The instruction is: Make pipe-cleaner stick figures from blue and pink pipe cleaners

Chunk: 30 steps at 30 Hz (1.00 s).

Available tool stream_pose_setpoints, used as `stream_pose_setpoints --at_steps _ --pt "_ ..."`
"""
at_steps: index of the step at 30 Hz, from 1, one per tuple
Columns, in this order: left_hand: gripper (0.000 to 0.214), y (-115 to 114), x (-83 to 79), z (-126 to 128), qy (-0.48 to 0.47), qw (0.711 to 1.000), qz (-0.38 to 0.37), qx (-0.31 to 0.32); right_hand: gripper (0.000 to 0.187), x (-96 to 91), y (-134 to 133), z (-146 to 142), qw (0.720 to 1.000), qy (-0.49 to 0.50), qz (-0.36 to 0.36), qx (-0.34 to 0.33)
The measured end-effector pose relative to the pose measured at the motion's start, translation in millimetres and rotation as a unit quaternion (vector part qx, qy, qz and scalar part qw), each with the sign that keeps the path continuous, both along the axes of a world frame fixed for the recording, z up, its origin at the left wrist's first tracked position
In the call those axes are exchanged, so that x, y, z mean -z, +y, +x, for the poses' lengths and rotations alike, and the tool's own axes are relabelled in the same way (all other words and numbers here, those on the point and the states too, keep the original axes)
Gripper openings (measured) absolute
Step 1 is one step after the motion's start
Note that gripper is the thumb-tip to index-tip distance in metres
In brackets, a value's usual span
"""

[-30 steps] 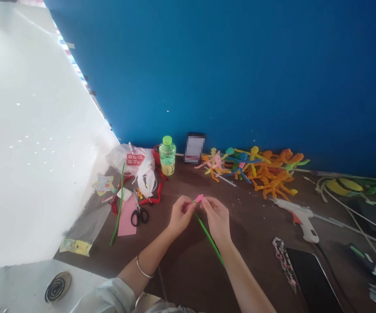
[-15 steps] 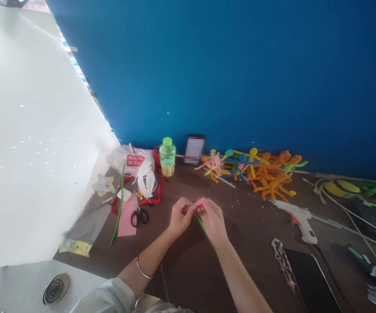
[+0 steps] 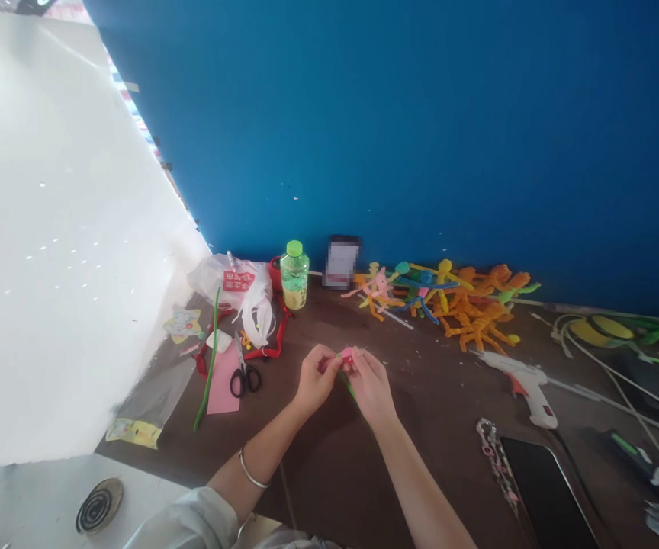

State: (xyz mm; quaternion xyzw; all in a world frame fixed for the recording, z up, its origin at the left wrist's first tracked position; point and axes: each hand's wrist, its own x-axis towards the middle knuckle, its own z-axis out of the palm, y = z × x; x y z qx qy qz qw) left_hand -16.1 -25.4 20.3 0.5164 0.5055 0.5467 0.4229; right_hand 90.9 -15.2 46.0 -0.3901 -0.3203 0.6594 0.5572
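My left hand (image 3: 316, 381) and my right hand (image 3: 373, 389) meet over the middle of the dark table, fingertips almost touching. Between them is a small pink piece (image 3: 347, 354), pinched by the right fingers; whether it is paper or something else I cannot make out. A green pipe cleaner (image 3: 348, 386) runs from the left thumb and forefinger down beneath the right wrist. Its upper end lies against the pink piece, and the fingers partly cover the join. A bit of pink also shows inside the left hand.
Left of my hands lie black-handled scissors (image 3: 245, 379), pink paper (image 3: 223, 389) and another green pipe cleaner (image 3: 208, 374). Behind stand a green-capped bottle (image 3: 294, 276) and a plastic bag (image 3: 256, 305). To the right are pipe-cleaner figures (image 3: 472, 309), a glue gun (image 3: 527, 385) and a phone (image 3: 547, 496).
The right fingers have shifted slightly around the pink piece, which now looks more curled. Both hands stay in nearly the same place.
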Motion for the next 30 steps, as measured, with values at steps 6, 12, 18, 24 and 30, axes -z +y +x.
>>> stream_pose_setpoints --at_steps 6,12,18,24,30 --pt "0.020 1.7 -0.3 -2.6 -0.012 1.000 0.019 0.002 0.027 -0.7 4.4 7.7 0.991 -0.116 0.023 0.060" --pt "0.011 3.2 2.9 -1.2 0.034 0.991 0.117 -0.055 0.033 -2.4 -1.3 5.0 0.991 -0.114 0.003 0.072" --pt "0.007 1.1 5.3 -3.3 0.092 0.980 0.170 -0.047 0.029 -7.2 -4.7 -2.0 0.997 -0.019 -0.036 0.067" --pt "0.007 1.6 6.4 -5.1 0.114 0.974 0.193 -0.041 0.034 -4.6 -7.3 -5.9 0.997 0.011 -0.041 0.071" --pt "0.009 1.5 6.2 -4.6 0.109 0.973 0.200 -0.034 0.036 -4.6 -12.2 -14.3 0.989 -0.042 -0.014 0.142"
